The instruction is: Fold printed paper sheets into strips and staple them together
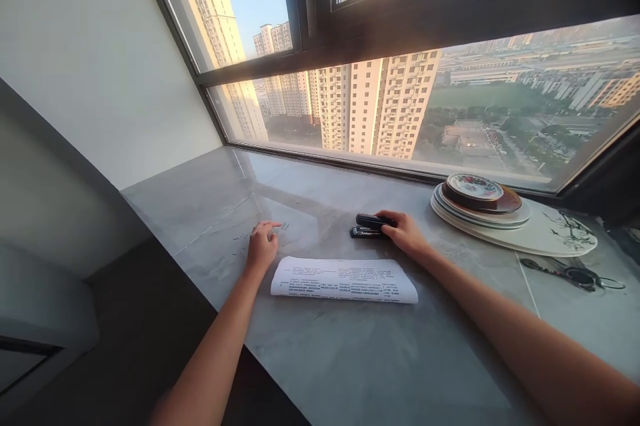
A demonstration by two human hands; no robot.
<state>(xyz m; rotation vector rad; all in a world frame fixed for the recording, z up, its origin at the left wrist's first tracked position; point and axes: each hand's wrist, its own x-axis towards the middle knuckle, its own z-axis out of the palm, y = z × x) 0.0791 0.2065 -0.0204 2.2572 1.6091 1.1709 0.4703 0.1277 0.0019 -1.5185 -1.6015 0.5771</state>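
A printed sheaf of white paper lies across the grey stone window sill, between my two arms. Behind its right part stands a black stapler, its jaw open. My right hand is closed round the stapler's right end. To the left of the paper my left hand rests on the sill, its fingers bent and apart, the index finger stretched forward. It holds nothing. Small staples seem to lie scattered just ahead of that hand.
A stack of plates stands at the right against the window, a patterned dish on top. In front of it lies a pair of spectacles. The window glass bounds the sill behind, a white wall at left.
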